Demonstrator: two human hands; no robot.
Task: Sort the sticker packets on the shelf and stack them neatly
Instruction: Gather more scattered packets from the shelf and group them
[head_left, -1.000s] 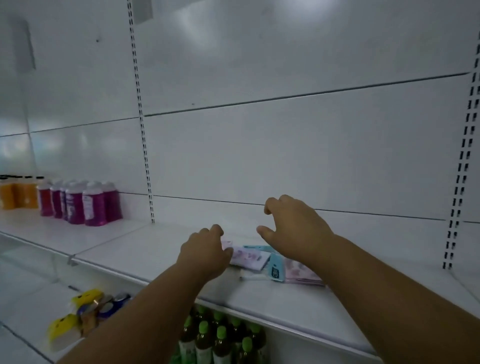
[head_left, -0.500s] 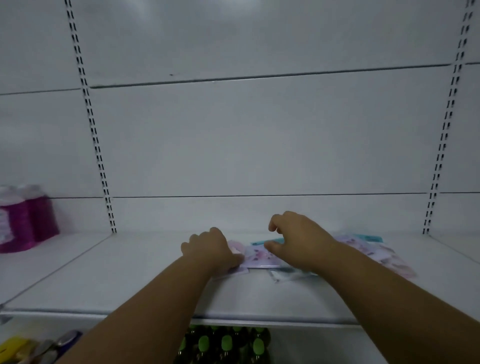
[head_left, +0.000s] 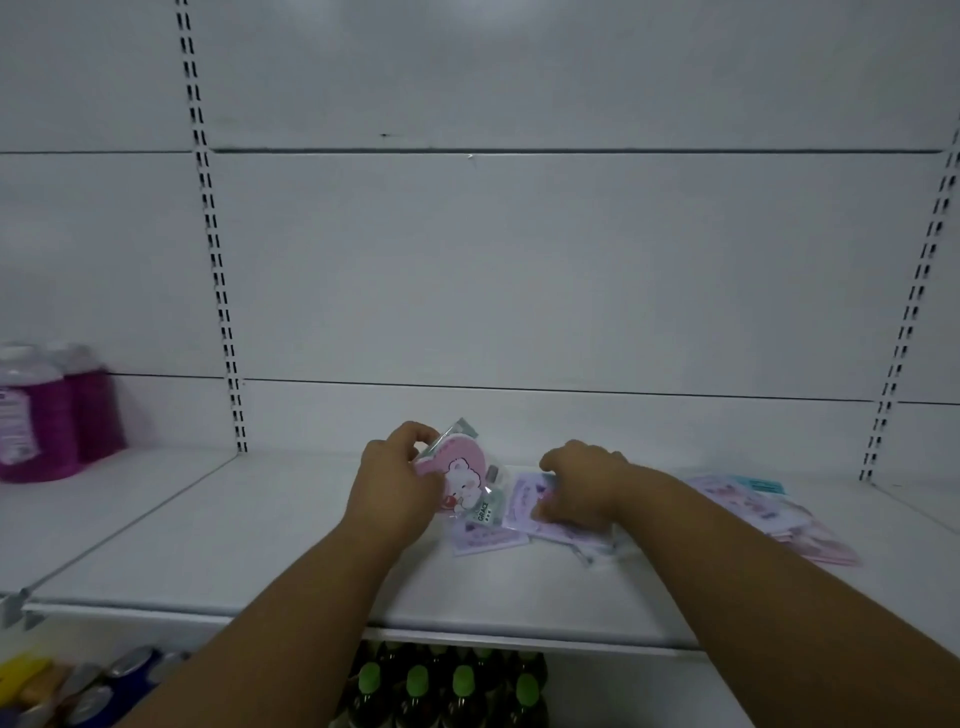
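Note:
My left hand (head_left: 395, 480) grips a pink sticker packet with a white bear on it (head_left: 462, 475), tilted up off the white shelf (head_left: 260, 545). Just to its right, my right hand (head_left: 584, 486) closes its fingers on a lilac sticker packet (head_left: 524, 501) that lies on the shelf. Another lilac packet (head_left: 480, 540) lies flat below the two hands. Further right, past my right forearm, a loose pile of lilac and pink packets (head_left: 763, 512) is spread on the shelf, one with a teal header.
Purple bottles (head_left: 49, 415) stand at the far left of the neighbouring shelf. Slotted uprights (head_left: 218, 291) run up the white back wall. Below the shelf edge are green-capped bottles (head_left: 441, 691) and cans and yellow packs (head_left: 62, 686).
My left hand has lifted the pink bear packet off the shelf and tilted it up. My right hand has closed on a lilac packet. The view has swung right.

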